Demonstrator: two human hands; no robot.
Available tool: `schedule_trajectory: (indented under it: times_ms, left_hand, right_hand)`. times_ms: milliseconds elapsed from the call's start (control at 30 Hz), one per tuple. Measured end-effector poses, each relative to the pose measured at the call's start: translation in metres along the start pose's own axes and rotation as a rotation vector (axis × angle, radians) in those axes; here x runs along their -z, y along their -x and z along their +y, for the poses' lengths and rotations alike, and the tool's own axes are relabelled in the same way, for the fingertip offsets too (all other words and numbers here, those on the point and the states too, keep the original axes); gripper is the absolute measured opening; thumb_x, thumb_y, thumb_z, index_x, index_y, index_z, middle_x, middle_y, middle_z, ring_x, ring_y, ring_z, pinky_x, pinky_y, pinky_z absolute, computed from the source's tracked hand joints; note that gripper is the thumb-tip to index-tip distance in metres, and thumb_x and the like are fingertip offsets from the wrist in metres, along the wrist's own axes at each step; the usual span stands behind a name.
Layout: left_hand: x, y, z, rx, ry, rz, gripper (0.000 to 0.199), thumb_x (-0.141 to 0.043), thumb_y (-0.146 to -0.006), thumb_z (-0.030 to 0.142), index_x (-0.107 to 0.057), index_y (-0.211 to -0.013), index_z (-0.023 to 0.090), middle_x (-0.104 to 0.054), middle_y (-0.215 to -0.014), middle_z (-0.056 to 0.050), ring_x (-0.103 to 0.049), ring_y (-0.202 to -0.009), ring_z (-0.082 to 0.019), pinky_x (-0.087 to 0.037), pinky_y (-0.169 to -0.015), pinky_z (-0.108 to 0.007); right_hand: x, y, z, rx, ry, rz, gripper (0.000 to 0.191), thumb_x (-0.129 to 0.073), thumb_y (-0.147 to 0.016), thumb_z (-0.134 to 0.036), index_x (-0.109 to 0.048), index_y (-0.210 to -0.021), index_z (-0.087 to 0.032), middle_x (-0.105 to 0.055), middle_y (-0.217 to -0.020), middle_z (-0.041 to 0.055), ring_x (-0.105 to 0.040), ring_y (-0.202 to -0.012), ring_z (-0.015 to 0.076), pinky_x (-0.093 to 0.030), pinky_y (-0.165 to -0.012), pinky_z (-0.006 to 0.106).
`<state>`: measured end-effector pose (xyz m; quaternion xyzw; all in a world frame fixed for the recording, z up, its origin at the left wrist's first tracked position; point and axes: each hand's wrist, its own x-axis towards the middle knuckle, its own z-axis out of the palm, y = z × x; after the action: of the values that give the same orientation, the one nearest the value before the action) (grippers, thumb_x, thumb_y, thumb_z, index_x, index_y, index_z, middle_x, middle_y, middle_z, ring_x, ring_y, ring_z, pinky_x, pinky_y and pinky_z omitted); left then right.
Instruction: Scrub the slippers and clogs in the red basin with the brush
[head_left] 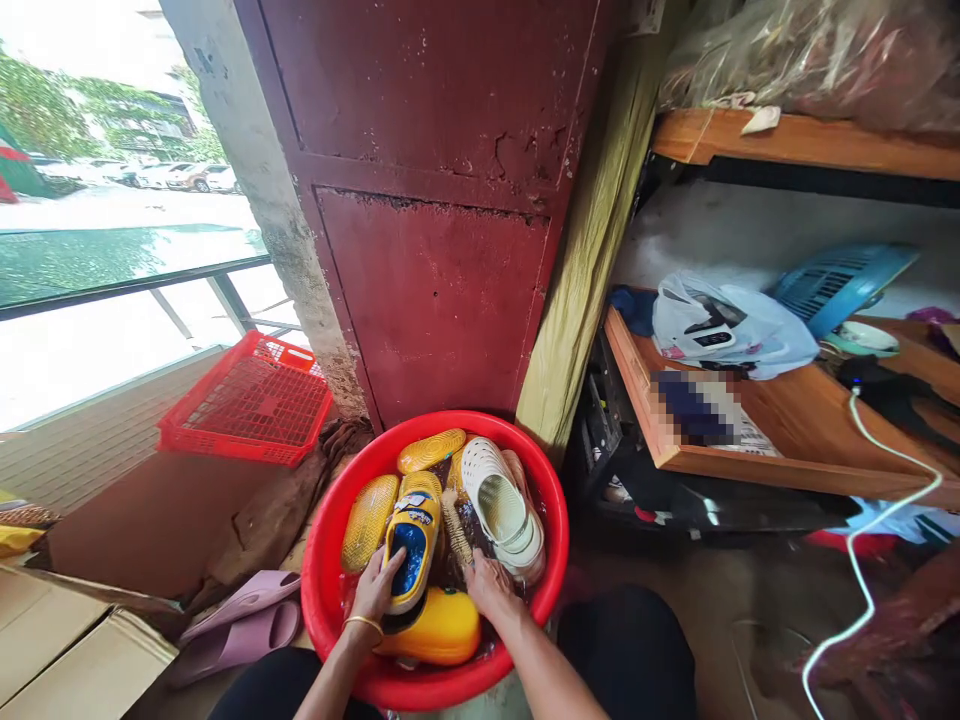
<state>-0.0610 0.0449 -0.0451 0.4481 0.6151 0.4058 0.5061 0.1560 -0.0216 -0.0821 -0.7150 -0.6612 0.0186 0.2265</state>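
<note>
A red basin (321, 520) of water holds several shoes. My left hand (377, 585) is closed on a yellow slipper (417, 515) with a blue inside, its thumb within the opening. In my right hand (489, 585) is a scrub brush (456, 527) with pale bristles, just right of the slipper and apart from it as far as I can see. A yellow clog (442, 628) lies below both hands. White clogs (499, 500) are stacked at the basin's right side. Yellow soles (370, 522) show at the left and the far side.
Pink slides (247, 620) and a cardboard box (82, 640) are left of the basin. A red plastic crate (251, 400) stands behind them. The dark red door (442, 300) rises beyond the basin. At right are a wooden drawer (810, 465) and a white cable (855, 560).
</note>
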Motion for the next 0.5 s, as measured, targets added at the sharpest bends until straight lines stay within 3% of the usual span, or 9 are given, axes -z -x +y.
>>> schedule_trajectory:
  times_ms: [133,200,267,400,500]
  left_hand:
    - [-0.009,0.007,0.011,0.251,0.181,-0.076,0.044,-0.068,-0.088,0.049,-0.071,-0.119,0.017,-0.08,-0.113,-0.011,-0.077,-0.1,-0.025,-0.062,-0.085,-0.033]
    - [-0.009,0.008,0.016,0.367,0.233,-0.112,0.043,-0.066,-0.09,0.051,-0.073,-0.113,0.016,-0.082,-0.102,-0.013,-0.079,-0.09,-0.025,-0.063,-0.078,-0.033]
    - [-0.007,0.01,0.021,0.435,0.275,-0.143,0.04,-0.066,-0.09,0.05,-0.075,-0.101,0.013,-0.081,-0.087,-0.014,-0.078,-0.078,-0.025,-0.063,-0.069,-0.033]
    - [0.0,0.018,0.026,0.492,0.355,-0.229,0.035,-0.067,-0.089,0.045,-0.074,-0.087,0.011,-0.076,-0.07,-0.013,-0.074,-0.062,-0.025,-0.062,-0.058,-0.033]
    - [0.002,0.022,0.028,0.414,0.36,-0.239,0.04,-0.057,-0.095,0.045,-0.072,-0.084,0.009,-0.074,-0.068,-0.013,-0.074,-0.063,-0.024,-0.061,-0.061,-0.033]
  right_hand:
    - [0.009,-0.009,-0.013,0.022,-0.022,-0.07,0.038,-0.041,-0.106,-0.03,-0.069,-0.127,-0.017,-0.078,-0.088,0.0125,-0.075,-0.076,0.023,-0.055,-0.067,0.028]
    - [0.012,-0.011,-0.019,0.121,-0.049,-0.117,0.032,-0.049,-0.103,-0.032,-0.067,-0.127,-0.021,-0.079,-0.095,0.0098,-0.076,-0.079,0.021,-0.053,-0.069,0.025]
    - [0.014,-0.014,-0.022,0.128,-0.044,-0.133,0.029,-0.052,-0.103,-0.033,-0.067,-0.125,-0.021,-0.079,-0.098,0.0092,-0.076,-0.08,0.0202,-0.051,-0.067,0.023]
    - [0.019,-0.02,-0.018,-0.073,0.024,-0.087,0.029,-0.045,-0.108,-0.025,-0.066,-0.122,-0.011,-0.078,-0.083,0.0128,-0.076,-0.073,0.0209,-0.047,-0.06,0.022]
    - [0.018,-0.016,-0.021,-0.022,-0.012,-0.053,0.031,-0.044,-0.108,-0.022,-0.065,-0.126,-0.009,-0.079,-0.093,0.0157,-0.076,-0.079,0.0211,-0.05,-0.065,0.023]
